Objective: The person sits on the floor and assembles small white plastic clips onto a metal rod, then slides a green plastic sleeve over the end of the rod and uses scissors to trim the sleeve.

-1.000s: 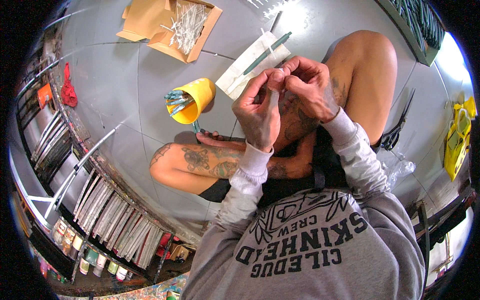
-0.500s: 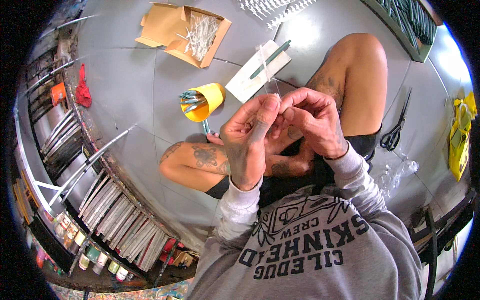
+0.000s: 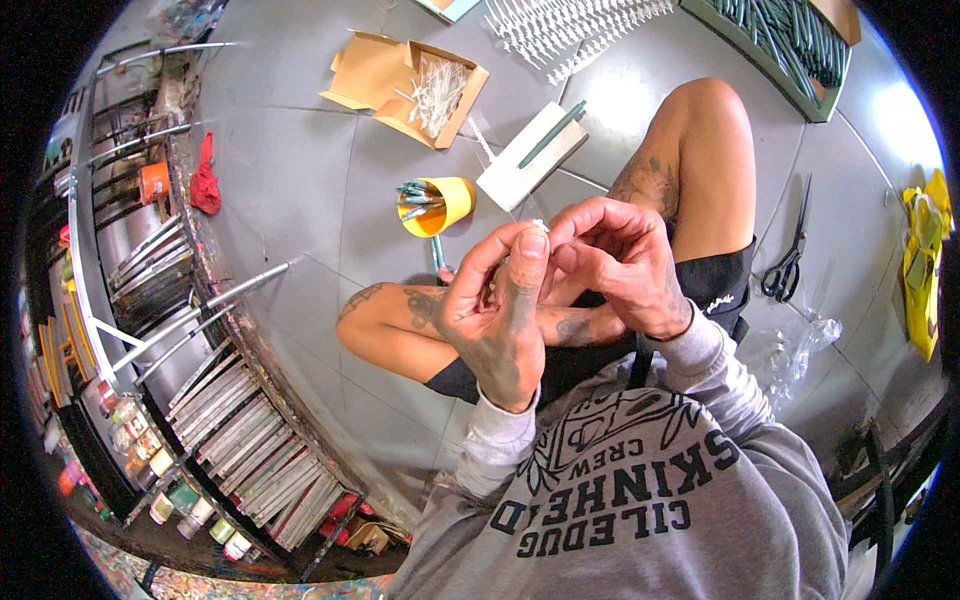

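Both hands are raised together above my crossed legs. My left hand [image 3: 500, 310] pinches a small white piece [image 3: 539, 226] between thumb and forefinger. Close beside it, my right hand [image 3: 628, 268] has its thumb and fingertips pressed together; whatever they grip is too small or hidden to name. Beyond the hands, a dark green pen [image 3: 553, 135] lies across a white block [image 3: 520, 184] on the floor, with a thin whitish strip [image 3: 480, 140] at its edge. Left of the block is a yellow cup [image 3: 458, 200] holding several teal pens [image 3: 418, 198].
An open cardboard box [image 3: 470, 108] holds thin clear sticks. Farther off are rows of small white pieces [image 3: 570, 30] and a green tray [image 3: 808, 100] of dark green pens. Scissors [image 3: 785, 270], clear plastic [image 3: 800, 350] and a yellow bag [image 3: 920, 280] lie right; a metal-framed rack [image 3: 240, 290] stands left.
The whole view has shifted, so the floor things sit farther right. The clear strip that crossed the pen and block no longer lies over them. Both hands stay close together, fingers still pinched.
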`<action>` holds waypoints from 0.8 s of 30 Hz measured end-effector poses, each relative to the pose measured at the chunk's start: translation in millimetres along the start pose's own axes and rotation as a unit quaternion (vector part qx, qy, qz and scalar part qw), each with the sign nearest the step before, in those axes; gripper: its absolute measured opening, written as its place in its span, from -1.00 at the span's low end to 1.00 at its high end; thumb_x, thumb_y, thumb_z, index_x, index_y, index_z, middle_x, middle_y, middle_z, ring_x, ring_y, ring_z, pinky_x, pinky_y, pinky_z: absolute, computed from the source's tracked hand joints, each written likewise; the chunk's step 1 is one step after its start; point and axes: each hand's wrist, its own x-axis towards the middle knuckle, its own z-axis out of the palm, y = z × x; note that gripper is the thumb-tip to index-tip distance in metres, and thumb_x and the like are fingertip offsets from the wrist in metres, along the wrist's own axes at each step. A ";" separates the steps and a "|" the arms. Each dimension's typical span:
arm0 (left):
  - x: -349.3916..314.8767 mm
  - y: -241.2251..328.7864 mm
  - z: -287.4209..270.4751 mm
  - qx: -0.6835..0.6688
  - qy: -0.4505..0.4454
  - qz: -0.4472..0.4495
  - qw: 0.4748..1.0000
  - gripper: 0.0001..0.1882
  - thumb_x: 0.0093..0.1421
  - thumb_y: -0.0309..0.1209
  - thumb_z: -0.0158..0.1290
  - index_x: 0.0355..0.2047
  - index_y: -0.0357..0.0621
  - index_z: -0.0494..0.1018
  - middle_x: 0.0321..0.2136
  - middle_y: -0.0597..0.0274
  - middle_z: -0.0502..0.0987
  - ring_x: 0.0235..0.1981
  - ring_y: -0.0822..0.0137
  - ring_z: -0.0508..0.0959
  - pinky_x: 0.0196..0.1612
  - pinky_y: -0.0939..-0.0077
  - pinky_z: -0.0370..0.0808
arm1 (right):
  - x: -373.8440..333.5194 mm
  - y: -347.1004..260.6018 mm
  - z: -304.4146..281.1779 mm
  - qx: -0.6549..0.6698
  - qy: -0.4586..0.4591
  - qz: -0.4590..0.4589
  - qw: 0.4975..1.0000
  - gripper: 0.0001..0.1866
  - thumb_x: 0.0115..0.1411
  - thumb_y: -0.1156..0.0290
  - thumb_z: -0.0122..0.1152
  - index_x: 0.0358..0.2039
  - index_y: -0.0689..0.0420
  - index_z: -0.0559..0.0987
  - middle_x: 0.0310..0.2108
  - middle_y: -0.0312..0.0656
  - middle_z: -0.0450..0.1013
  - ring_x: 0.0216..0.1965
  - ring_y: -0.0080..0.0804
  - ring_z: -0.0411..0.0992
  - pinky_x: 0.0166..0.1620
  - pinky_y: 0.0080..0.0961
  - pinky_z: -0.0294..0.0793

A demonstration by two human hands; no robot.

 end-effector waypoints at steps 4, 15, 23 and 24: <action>-9.0 0.8 0.1 0.025 0.024 0.068 0.997 -0.80 0.23 -0.46 0.20 -0.19 -0.33 0.57 -0.36 0.30 0.59 -0.34 0.55 0.52 -0.29 0.69 0.46 | -8.6 -5.2 10.4 0.002 -0.009 -0.015 1.000 -0.81 0.24 0.46 0.24 -0.22 0.32 0.57 -0.33 -0.20 0.58 -0.29 -0.52 0.54 -0.18 -0.56 0.55; -23.8 -0.7 -4.9 0.096 0.052 0.212 0.971 -0.88 0.17 -0.57 0.24 -0.27 -0.32 0.59 -0.33 0.19 0.61 -0.37 0.49 0.53 -0.37 0.68 0.40 | -23.2 -8.8 24.4 -0.018 -0.002 -0.047 0.999 -0.85 0.23 0.49 0.21 -0.24 0.30 0.59 -0.33 -0.23 0.58 -0.28 -0.58 0.52 -0.16 -0.58 0.53; -32.5 11.6 -14.0 0.053 0.050 0.160 0.984 -0.87 0.16 -0.57 0.24 -0.27 -0.34 0.59 -0.31 0.17 0.61 -0.35 0.48 0.54 -0.31 0.69 0.43 | -30.2 -19.2 34.1 -0.032 -0.027 -0.027 0.999 -0.84 0.25 0.50 0.17 -0.23 0.33 0.58 -0.35 -0.21 0.58 -0.29 -0.54 0.53 -0.16 -0.58 0.54; -33.8 13.6 -13.8 0.047 0.052 0.160 0.985 -0.87 0.16 -0.57 0.24 -0.27 -0.34 0.59 -0.31 0.17 0.60 -0.35 0.49 0.54 -0.31 0.69 0.44 | -31.4 -18.8 35.2 -0.030 -0.030 -0.030 0.999 -0.84 0.25 0.50 0.17 -0.23 0.34 0.58 -0.35 -0.20 0.58 -0.29 -0.54 0.53 -0.16 -0.58 0.54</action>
